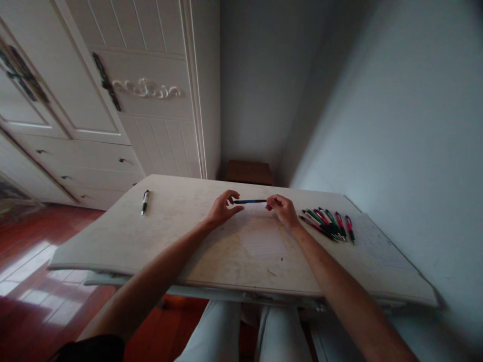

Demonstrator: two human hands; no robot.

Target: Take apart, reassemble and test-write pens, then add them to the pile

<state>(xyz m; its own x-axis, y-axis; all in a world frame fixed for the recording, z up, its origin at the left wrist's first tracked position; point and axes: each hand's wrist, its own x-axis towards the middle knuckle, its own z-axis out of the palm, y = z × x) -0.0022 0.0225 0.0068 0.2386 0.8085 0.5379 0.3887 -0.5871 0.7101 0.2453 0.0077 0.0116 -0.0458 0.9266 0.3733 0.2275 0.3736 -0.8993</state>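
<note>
A blue and black pen (250, 201) is held level above the white table. My right hand (282, 208) pinches its right end between the thumb and fingers. My left hand (222, 208) is at the other end, with thumb and index finger spread above and below the tip; whether any finger touches the pen I cannot tell. Under the pen lies a sheet of lined paper (261, 235). To the right of my right hand is a pile of several pens (326, 223) with pink, green, white and dark barrels.
A single white and black pen (145, 202) lies at the table's left. Another written-on sheet (379, 244) lies at the right end of the table (124, 236). Beyond are a white wardrobe (154, 90), a brown wooden box-like piece (249, 172) and a wall close on the right.
</note>
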